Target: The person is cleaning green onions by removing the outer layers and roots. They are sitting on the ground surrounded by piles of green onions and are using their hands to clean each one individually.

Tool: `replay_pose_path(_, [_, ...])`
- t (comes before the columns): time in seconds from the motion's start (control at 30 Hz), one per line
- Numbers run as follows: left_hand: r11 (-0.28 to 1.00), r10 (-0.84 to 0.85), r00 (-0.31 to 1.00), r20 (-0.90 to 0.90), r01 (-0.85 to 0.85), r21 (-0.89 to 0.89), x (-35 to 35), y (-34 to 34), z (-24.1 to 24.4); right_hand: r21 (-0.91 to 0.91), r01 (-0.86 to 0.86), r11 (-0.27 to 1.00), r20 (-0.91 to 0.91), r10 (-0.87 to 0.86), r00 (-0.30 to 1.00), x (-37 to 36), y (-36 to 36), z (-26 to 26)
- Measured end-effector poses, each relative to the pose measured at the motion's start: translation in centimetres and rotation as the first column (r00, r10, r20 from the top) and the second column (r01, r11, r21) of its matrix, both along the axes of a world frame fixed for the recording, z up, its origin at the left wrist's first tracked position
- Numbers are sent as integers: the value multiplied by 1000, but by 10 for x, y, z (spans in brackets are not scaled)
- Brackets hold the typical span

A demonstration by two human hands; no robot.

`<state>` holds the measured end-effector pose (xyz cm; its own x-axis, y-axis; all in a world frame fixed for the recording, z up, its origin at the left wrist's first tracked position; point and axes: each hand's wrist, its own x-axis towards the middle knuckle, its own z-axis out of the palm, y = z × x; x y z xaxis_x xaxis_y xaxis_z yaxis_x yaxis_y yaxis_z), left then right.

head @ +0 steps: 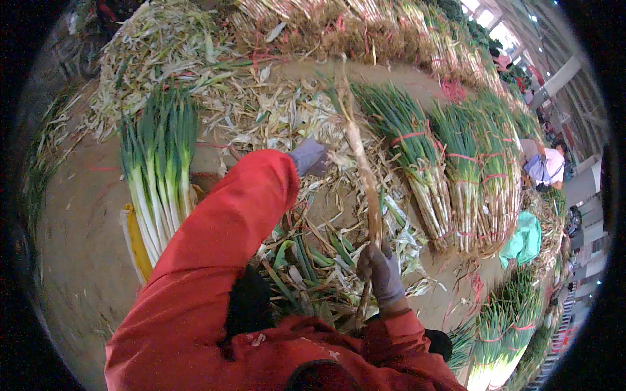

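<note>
In my gloved right hand is an unpeeled green onion stalk, brown and dry-skinned, its shaft rising away from me. My gloved left hand is stretched out to the left of that stalk, over a litter of dry peelings; its fingers are blurred, and whether they hold a scrap of leaf I cannot tell. Beyond my left sleeve lie several peeled green onions with white shafts and green tops, side by side over something yellow. Cut green leaves are strewn on the floor between my arms.
Bundles of unpeeled green onions tied with pink bands lie at the right, near a green plastic bag. Cleaned bundles rest at the lower right. More stalks line the far side. A person is at the far right.
</note>
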<state>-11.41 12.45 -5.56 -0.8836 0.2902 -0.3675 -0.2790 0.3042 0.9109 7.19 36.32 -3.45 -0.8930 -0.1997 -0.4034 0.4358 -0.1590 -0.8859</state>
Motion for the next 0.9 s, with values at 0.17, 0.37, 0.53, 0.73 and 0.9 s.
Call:
replay_pose_path(0.17, [191,400,879,258,-356,915,0,7,38,125,-205,971,-211,228,951,33,20,4])
replay_pose_path(0.37, [327,490,862,128,-319,890,64,18,77,391,48,919,-409,126,904,-33,-8,14])
replay_pose_path(0.53, [689,393,853,-342,-27,725,100,40,77,264,-14,964,-626,182,758,-94,-66,61])
replay_pose_path(0.73, [443,408,912,-32,-167,881,96,33,71,45,54,998,-444,-29,895,-89,-83,68])
replay_pose_path(0.9, [309,559,828,46,-260,915,78,-8,65,-281,-79,956,-321,-16,947,-74,-67,17])
